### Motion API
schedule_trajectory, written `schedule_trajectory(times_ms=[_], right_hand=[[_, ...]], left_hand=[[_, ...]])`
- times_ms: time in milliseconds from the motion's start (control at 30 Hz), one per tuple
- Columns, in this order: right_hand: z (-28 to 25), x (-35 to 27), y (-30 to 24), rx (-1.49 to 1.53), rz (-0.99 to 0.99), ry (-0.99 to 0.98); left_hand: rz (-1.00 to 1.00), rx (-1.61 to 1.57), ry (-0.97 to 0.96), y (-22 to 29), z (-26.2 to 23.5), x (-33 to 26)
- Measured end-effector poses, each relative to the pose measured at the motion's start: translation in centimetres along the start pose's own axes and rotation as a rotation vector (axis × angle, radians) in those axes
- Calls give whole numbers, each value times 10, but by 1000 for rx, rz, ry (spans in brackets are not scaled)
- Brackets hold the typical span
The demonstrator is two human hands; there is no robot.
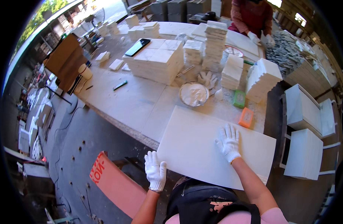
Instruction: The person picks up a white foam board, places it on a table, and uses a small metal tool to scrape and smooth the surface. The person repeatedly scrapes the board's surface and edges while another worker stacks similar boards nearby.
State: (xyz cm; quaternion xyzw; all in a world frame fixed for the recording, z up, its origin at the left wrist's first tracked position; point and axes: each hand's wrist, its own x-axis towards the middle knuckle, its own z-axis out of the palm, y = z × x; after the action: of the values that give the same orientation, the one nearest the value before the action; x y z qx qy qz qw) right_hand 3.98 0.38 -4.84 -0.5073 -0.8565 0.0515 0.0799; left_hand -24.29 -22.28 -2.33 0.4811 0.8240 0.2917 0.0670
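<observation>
head view: left of two side-by-side fisheyes worn on person's head, upright, not mirrored. looks down and forward; left hand and right hand near, forearms at lower edge, worktop stretching ahead, co-worker farther off near top. straight edges bow toward black rim.

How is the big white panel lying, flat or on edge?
Flat: the panel has its broad face up, with the right hand spread open on it.
</observation>
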Motion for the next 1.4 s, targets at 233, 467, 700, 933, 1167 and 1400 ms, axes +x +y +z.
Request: schedule_trajectory(times_ms=[233, 467, 700, 933, 1167, 1400], right_hand=[[25, 66, -104, 37, -252, -117], [22, 6, -216, 276, -716, -151], [-5, -55, -163, 352, -823, -188], [-50, -135, -12, 163, -378, -253], [-39, -163, 30, -88, 48, -19], [-27, -61, -18, 147, -50, -21]], left_hand=[[-935, -1420, -55, -31, -36, -63], [-888, -1835, -114, -14, -10, -45], [-868, -1827, -164, -20, -8, -37], [-900, -1726, -223, -29, -1, -24], [-972, -1634, -333, -29, 20, -12], [-986, -1588, -357, -25, 44, -8]])
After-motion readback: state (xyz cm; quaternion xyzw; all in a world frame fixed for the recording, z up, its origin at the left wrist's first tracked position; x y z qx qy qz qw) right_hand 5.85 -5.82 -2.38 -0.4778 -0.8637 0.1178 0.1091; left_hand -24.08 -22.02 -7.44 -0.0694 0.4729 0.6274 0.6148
